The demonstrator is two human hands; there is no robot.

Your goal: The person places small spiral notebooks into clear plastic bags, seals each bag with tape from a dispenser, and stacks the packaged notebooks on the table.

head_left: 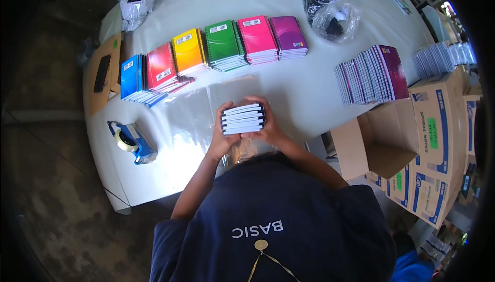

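Both hands hold one small stack of notebooks [243, 118] edge-on above a white table [289, 91]. My left hand [223, 135] grips its left side. My right hand [268, 125] wraps its top and right side. The stack shows white page edges between dark covers. A clear plastic sheet [206, 106] lies on the table under the hands.
Piles of notebooks run across the table: blue [132, 77], red [162, 68], yellow [188, 51], green [224, 44], pink [258, 38], magenta [289, 36]. A fanned purple row [368, 74] lies right. A blue tape dispenser [131, 142] sits left. Open cardboard boxes [412, 137] stand right; plastic bags [330, 11] lie far.
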